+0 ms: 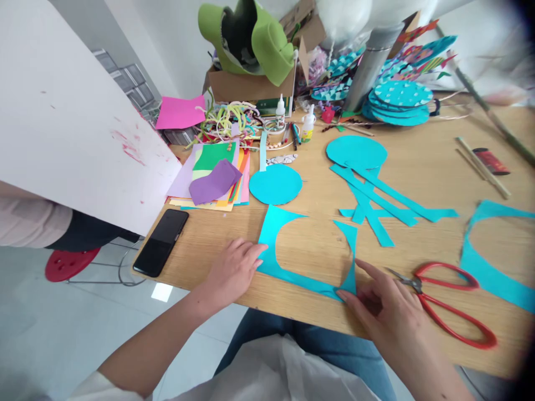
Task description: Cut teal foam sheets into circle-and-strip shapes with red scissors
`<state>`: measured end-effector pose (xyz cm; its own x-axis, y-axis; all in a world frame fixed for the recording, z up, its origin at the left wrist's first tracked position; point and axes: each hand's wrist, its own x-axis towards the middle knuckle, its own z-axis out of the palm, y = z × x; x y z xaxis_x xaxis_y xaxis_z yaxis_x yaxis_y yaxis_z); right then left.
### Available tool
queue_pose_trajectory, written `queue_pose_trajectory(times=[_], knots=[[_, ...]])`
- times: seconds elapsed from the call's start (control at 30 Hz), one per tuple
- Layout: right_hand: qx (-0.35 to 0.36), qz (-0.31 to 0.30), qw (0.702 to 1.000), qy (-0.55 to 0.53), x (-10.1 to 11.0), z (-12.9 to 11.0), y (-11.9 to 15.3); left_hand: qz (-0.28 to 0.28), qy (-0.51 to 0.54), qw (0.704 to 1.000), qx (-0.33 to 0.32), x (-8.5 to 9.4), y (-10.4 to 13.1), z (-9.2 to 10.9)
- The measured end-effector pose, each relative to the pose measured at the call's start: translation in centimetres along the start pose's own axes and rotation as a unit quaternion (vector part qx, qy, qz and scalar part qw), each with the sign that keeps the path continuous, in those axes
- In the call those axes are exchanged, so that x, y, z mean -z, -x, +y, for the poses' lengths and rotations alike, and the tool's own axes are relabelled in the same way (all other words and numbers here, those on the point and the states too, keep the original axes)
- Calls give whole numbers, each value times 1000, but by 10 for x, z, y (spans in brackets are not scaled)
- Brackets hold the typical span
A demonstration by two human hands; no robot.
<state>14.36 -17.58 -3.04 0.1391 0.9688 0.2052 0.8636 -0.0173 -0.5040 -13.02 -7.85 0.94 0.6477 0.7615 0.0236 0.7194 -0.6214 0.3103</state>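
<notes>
- Blue offcut [271, 231] lies on the table [213, 236], near our edge; big curved cutout, gap on the far side.
- Our left hand [234, 270]: fingers close together, slightly bent, tips at its left side. Can't tell if we're pinching it.
- Our right hand [387, 301]: thumb and forefinger spread apart at its right corner, touching, not closed on it.
- Scissors [417, 285] just right of that hand, handles spread.
- Beyond: two ovals [276, 184], crossed strips [378, 228].
- Phone [161, 243] at far left.
</notes>
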Motion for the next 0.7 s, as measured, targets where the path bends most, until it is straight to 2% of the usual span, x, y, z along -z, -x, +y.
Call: queue_pose_trajectory(times=[0.17, 0.3, 0.37, 0.5, 0.57, 0.7], knots=[[-4, -6, 1000, 3, 0, 1, 0, 12, -34, 999, -7, 0, 1, 4], [6, 1, 1000, 2, -1, 4, -1, 69, -86, 994, -16, -5, 5, 7], [11, 4, 1000, 1, -2, 5, -1, 89, -119, 988, -45, -9, 6, 8], [6, -1, 1000, 3, -1, 2, -2, 39, -125, 981, -140, -11, 7, 10], [3, -2, 1000, 3, 1, -1, -3, 29, -136, 978, -155, -10, 10, 13], [2, -7, 1000, 0, 4, -4, -3, 68, -213, 963, -151, -15, 27, 25]])
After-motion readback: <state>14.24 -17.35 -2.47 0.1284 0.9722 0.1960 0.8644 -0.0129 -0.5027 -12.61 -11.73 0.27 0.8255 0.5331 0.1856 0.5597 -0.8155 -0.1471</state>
